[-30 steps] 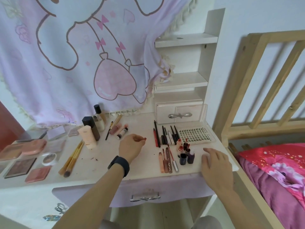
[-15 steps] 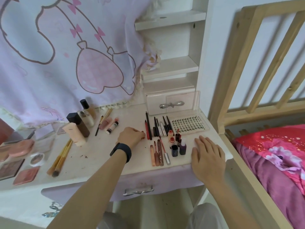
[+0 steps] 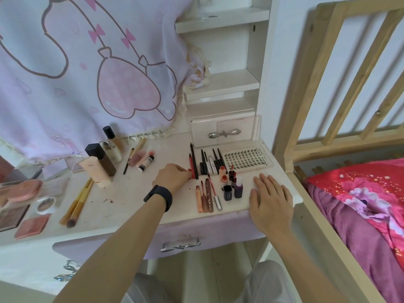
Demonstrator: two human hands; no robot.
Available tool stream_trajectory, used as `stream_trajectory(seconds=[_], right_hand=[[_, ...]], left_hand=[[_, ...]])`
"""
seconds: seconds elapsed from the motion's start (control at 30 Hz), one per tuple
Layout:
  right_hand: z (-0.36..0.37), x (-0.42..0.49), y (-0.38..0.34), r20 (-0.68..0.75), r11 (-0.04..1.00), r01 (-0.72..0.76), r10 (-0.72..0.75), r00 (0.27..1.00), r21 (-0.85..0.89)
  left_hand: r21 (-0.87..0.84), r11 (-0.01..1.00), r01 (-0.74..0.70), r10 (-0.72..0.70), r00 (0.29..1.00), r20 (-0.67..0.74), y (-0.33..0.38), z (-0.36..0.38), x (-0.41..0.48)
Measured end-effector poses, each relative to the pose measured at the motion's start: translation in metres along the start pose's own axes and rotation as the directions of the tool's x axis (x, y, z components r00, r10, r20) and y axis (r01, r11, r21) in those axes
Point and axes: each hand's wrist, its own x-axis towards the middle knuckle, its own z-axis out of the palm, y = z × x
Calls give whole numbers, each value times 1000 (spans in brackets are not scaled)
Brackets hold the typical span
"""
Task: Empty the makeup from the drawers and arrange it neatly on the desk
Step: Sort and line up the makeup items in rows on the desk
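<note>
Pushing the small red stick [image 3: 189,171] your left hand [image 3: 172,177] pinches could skew the pencil row [image 3: 202,164] just right; your right hand [image 3: 271,200] rests flat, fingers straight.

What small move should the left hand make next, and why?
Probably lay it flush against the red pencil and let go: the left hand pinches a small red item right beside that pencil, while the right hand rests flat on the desk.
</note>
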Motion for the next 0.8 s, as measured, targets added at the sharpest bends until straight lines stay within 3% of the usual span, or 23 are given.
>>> stream_trajectory(seconds=[0.1, 0.17, 0.27, 0.37, 0.47, 0.6, 0.7, 0.8], right_hand=[[-4, 0, 1, 64, 999, -6, 3, 998, 51], [-17, 1, 1, 94, 982, -37, 20, 995, 186], [-46, -4, -9, -2, 925, -31, 34, 999, 380], [-69, -13, -44, -175, 898, 189, -128, 976, 396], [-64, -17, -92, -211, 820, 416, -360, 909, 393], [-24, -18, -158, 16, 796, 480, -522, 853, 370], [10, -10, -197, 342, 834, 437, -541, 768, 336], [32, -4, -219, 480, 833, 495, -550, 683, 249]], left_hand=[[2, 999, -33, 33, 999, 16, -3, -4, 1], [22, 998, -64, 63, 998, 18, -10, -12, -1], [178, 975, -136, 147, 988, -53, -29, -32, -7], [363, 919, -156, 218, 966, -137, -55, -54, -13], [437, 887, -150, 252, 950, -185, -82, -70, -10], [458, 881, -118, 247, 940, -234, -104, -81, 3], [468, 870, -151, 289, 928, -237, -106, -83, 17], [452, 868, -206, 329, 920, -213, -102, -82, 34]])
